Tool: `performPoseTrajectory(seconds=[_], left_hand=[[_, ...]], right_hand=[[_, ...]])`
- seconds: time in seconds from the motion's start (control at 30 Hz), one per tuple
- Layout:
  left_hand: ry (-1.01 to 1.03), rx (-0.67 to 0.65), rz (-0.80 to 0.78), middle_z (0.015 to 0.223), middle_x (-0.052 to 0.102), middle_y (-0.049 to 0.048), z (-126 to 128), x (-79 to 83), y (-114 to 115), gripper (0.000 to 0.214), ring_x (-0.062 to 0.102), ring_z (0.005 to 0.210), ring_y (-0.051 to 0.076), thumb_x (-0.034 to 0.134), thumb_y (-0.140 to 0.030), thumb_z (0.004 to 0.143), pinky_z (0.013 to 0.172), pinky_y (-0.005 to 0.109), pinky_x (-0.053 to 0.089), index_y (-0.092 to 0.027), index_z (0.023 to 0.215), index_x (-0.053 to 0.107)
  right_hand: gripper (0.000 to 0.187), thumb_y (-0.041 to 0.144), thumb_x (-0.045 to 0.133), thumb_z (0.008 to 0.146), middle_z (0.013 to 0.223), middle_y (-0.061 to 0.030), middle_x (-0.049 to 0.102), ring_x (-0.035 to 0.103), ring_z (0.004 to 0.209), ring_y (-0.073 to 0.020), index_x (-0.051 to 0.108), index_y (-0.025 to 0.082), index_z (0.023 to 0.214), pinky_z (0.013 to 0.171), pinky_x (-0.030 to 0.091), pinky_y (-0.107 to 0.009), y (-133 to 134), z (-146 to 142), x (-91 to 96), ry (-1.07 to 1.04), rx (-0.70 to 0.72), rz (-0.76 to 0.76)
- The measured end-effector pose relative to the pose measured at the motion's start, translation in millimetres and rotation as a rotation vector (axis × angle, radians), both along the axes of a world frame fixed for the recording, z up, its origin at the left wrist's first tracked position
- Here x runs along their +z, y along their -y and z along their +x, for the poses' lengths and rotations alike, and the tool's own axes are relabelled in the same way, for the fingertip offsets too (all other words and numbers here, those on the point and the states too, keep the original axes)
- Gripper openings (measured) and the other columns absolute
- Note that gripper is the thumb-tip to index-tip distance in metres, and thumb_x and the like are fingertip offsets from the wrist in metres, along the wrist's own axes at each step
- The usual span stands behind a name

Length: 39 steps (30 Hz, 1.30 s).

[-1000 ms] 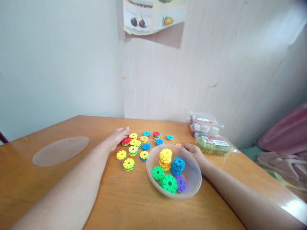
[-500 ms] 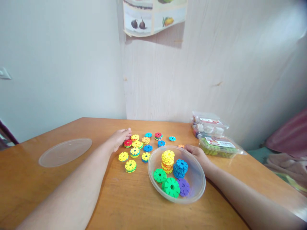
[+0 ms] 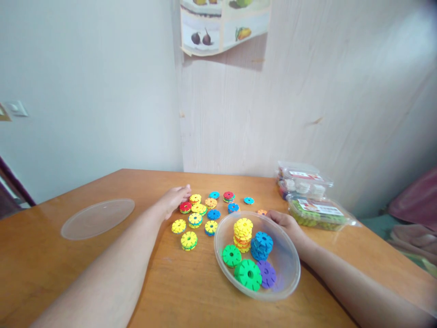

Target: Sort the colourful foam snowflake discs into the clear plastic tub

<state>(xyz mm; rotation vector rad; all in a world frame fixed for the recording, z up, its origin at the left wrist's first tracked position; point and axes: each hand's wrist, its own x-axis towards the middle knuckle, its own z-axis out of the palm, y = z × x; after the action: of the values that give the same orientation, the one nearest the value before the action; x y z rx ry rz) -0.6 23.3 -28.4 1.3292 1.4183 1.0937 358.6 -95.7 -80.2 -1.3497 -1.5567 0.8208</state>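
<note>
My left hand rests at the far left edge of a spread of notched plastic discs, its fingers stretched out beside a red disc and a yellow disc. Nothing shows in that hand. With my right hand I grip the far right rim of a clear plastic bowl, which leans toward me. Inside it are a yellow stack, a blue stack, green discs and a purple disc. Several yellow, blue and red discs lie left of and behind the bowl.
A translucent round lid lies on the wooden table at left. Clear food boxes stand at the right, one holding green food, with a stacked pair behind. The wall with a fruit poster rises behind the table.
The view has turned slightly, so everything sits a little farther right and lower. The bowl appears slightly nearer to me in my right hand. My left hand stays beside the same discs.
</note>
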Motion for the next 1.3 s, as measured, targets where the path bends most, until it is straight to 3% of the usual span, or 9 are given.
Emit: performPoseTrajectory(seconds=[0.1, 0.23, 0.4, 0.53, 0.73, 1.0, 1.3], left_hand=[[0.026, 0.024, -0.003, 0.103, 0.073, 0.0192, -1, 0.7, -1, 0.038, 0.068, 0.102, 0.030, 0.066, -0.054, 0.080, 0.088, 0.039, 0.052, -0.017, 0.090, 0.069], [0.059, 0.065, -0.002, 0.102, 0.073, 0.0189, -2, 1.8, -4, 0.035, 0.069, 0.099, 0.027, 0.062, -0.049, 0.085, 0.087, 0.037, 0.053, -0.015, 0.089, 0.069], [0.091, 0.187, 0.056, 0.092, 0.073, 0.0165, -6, -8.0, -16, 0.035, 0.071, 0.086, 0.024, 0.059, -0.047, 0.086, 0.083, 0.036, 0.054, -0.013, 0.087, 0.067], [0.110, 0.263, 0.159, 0.088, 0.073, 0.0137, -9, -22.8, -28, 0.036, 0.070, 0.079, 0.021, 0.057, -0.048, 0.085, 0.079, 0.036, 0.054, -0.013, 0.086, 0.066], [0.100, 0.253, 0.210, 0.084, 0.071, 0.0109, -9, -29.1, -33, 0.037, 0.068, 0.074, 0.019, 0.056, -0.049, 0.085, 0.074, 0.033, 0.053, -0.013, 0.084, 0.065], [0.073, 0.241, 0.243, 0.077, 0.070, 0.0084, -4, -28.1, -27, 0.038, 0.067, 0.071, 0.019, 0.058, -0.051, 0.082, 0.075, 0.034, 0.053, -0.014, 0.080, 0.065], [0.106, 0.262, 0.305, 0.081, 0.071, 0.0091, -5, -39.4, -29, 0.038, 0.067, 0.073, 0.019, 0.058, -0.052, 0.083, 0.076, 0.033, 0.053, -0.014, 0.083, 0.065]], right_hand=[[0.042, 0.058, 0.069, 0.072, 0.058, 0.0021, 0.055, 0.049, 0.055, -0.0138, 0.055, 0.019, 0.064, 0.049, 0.036, -0.025, 2, -3, 3.4, -0.061, -0.015, -0.042], [0.044, 0.063, 0.058, 0.080, 0.054, 0.0046, 0.048, 0.046, 0.051, -0.0137, 0.051, 0.021, 0.067, 0.047, 0.034, -0.026, 1, -5, 9.6, -0.146, -0.186, -0.055], [0.035, 0.050, 0.051, 0.087, 0.060, 0.0019, 0.053, 0.050, 0.062, -0.0159, 0.056, 0.020, 0.069, 0.059, 0.039, -0.028, -10, 7, 8.7, 0.203, -0.404, 0.188], [0.026, 0.040, 0.053, 0.086, 0.083, -0.0044, 0.064, 0.060, 0.077, -0.0190, 0.067, 0.019, 0.091, 0.070, 0.043, -0.030, -16, 11, 5.7, 0.449, -0.371, 0.164], [0.042, 0.047, 0.054, 0.090, 0.107, -0.0103, 0.061, 0.061, 0.095, -0.0215, 0.065, 0.020, 0.120, 0.078, 0.042, -0.030, -17, 6, 10.1, 0.747, -0.299, 0.024], [0.049, 0.059, 0.056, 0.086, 0.110, -0.0104, 0.058, 0.062, 0.095, -0.0234, 0.064, 0.026, 0.122, 0.071, 0.039, -0.029, -18, 1, 20.4, 0.901, -0.302, -0.114], [0.042, 0.056, 0.053, 0.089, 0.106, -0.0102, 0.059, 0.063, 0.091, -0.0234, 0.071, 0.027, 0.112, 0.068, 0.040, -0.031, -18, -2, 23.6, 0.846, -0.326, -0.120]])
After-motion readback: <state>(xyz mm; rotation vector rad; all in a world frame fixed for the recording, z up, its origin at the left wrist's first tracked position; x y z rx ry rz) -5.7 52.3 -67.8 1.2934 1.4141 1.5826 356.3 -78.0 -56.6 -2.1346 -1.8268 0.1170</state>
